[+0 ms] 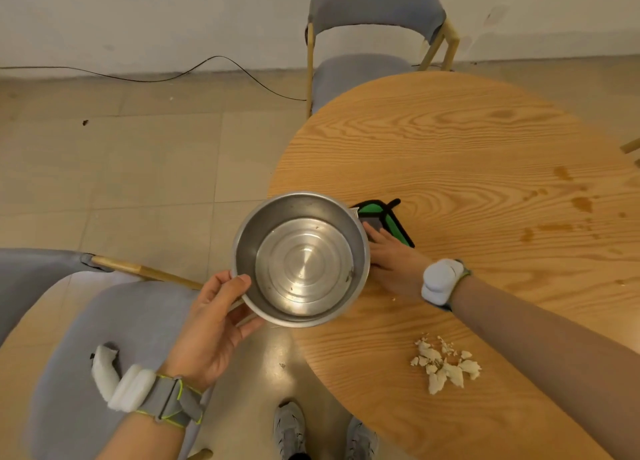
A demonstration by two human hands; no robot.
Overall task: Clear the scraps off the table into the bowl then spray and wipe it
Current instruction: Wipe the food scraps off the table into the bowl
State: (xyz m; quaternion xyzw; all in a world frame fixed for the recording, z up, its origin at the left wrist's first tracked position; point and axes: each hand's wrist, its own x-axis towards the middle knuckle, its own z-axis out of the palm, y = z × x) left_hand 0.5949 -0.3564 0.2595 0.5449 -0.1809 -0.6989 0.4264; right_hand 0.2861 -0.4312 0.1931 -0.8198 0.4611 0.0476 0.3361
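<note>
Left hand (207, 324) grips round steel bowl (300, 259) at round wooden table (467, 169) edge; bowl nearly empty; right hand (391, 255) flat, unclenched, on green-grey cloth (384, 219); pale scraps (445, 362) remain beside bowl; spraying, wiping likely pending.

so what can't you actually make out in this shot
- Green and black cloth, head view: its left part is hidden behind the steel bowl and under the right hand.
- Table: the right side is cut off by the frame edge.
- Specks inside the bowl: too small to identify.
- Spray bottle: none in view.
</note>
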